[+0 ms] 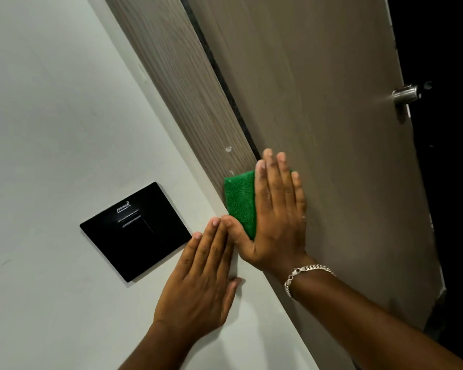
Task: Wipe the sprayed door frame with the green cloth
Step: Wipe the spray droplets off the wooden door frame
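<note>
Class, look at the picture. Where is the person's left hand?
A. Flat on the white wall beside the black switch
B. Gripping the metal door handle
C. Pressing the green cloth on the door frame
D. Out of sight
A: the left hand lies flat on the white wall just right of the black switch, while the right hand presses the green cloth.

Cloth (240, 201) on door frame (182, 84) — perhaps overlapping door (318, 129), switch plate (135, 232) left on wall (51, 116)
</note>
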A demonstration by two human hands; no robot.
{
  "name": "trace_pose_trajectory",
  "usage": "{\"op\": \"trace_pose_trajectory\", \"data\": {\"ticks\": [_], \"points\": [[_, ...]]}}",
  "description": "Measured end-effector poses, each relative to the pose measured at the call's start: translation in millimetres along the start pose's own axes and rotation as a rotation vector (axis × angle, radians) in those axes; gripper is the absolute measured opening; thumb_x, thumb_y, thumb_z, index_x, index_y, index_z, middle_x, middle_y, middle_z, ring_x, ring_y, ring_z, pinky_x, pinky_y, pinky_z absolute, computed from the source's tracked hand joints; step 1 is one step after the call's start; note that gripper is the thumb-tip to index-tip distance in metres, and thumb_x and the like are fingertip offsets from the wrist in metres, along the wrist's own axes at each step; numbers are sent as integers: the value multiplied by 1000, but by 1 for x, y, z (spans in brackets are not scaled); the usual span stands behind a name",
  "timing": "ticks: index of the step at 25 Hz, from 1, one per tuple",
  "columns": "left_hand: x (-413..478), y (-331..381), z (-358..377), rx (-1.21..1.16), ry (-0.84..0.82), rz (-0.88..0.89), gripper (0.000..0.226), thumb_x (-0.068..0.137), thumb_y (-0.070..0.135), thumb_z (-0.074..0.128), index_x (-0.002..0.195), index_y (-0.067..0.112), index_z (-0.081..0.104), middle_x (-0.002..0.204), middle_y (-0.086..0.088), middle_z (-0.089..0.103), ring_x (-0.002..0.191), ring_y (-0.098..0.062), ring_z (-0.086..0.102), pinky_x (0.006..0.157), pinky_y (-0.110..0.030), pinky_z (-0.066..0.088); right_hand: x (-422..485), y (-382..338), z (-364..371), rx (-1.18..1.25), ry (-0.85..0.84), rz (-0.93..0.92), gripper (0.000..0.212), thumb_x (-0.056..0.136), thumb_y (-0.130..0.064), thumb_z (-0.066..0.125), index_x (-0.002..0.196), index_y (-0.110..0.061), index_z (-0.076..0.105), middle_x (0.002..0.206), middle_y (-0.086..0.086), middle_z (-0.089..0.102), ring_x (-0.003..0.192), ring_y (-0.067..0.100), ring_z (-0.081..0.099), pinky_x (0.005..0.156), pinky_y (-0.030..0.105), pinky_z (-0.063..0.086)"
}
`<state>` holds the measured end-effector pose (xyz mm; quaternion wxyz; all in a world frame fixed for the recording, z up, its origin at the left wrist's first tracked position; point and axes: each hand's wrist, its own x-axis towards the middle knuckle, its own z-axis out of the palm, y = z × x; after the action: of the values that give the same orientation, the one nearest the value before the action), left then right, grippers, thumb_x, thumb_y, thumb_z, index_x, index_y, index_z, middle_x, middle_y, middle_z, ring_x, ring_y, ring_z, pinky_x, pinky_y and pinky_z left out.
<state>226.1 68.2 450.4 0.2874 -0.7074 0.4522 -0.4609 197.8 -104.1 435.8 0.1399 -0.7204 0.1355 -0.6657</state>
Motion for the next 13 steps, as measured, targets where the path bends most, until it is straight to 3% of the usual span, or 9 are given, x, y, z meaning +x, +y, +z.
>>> {"op": "trace_pose_trajectory", "data": {"ticks": [4, 8, 11, 13], "points": [[-4, 2, 2, -9, -12, 11, 76, 94, 49, 35, 147, -5, 24, 157, -26, 14, 148, -37, 14, 120, -48, 12, -22, 11, -11, -82, -50, -234, 89, 90, -65, 41, 150, -3, 20, 159, 17, 23, 152, 30, 15, 125, 46, 15], [1, 1, 0, -18, -10, -10, 72, 93, 48, 38, 143, -3, 36, 153, -26, 23, 144, -39, 24, 116, -48, 21, 18, -15, -4, -44, -17, -50, 90, 91, -67, 37, 152, -3, 18, 161, 14, 15, 153, 30, 13, 126, 46, 12], [0, 1, -2, -40, 6, 1, 70, 94, 47, 38, 143, -3, 37, 152, -26, 27, 143, -40, 23, 115, -48, 23, 4, 2, -12, -95, -60, -310, 88, 91, -65, 41, 151, -3, 21, 160, 15, 19, 151, 31, 17, 124, 48, 18], [1, 0, -2, -40, 14, -12, 73, 94, 47, 38, 146, -4, 29, 155, -26, 21, 146, -40, 20, 117, -48, 20, 2, 15, -20, -88, -89, -373, 86, 92, -65, 40, 150, -3, 22, 159, 16, 22, 150, 31, 20, 122, 51, 23]]}}
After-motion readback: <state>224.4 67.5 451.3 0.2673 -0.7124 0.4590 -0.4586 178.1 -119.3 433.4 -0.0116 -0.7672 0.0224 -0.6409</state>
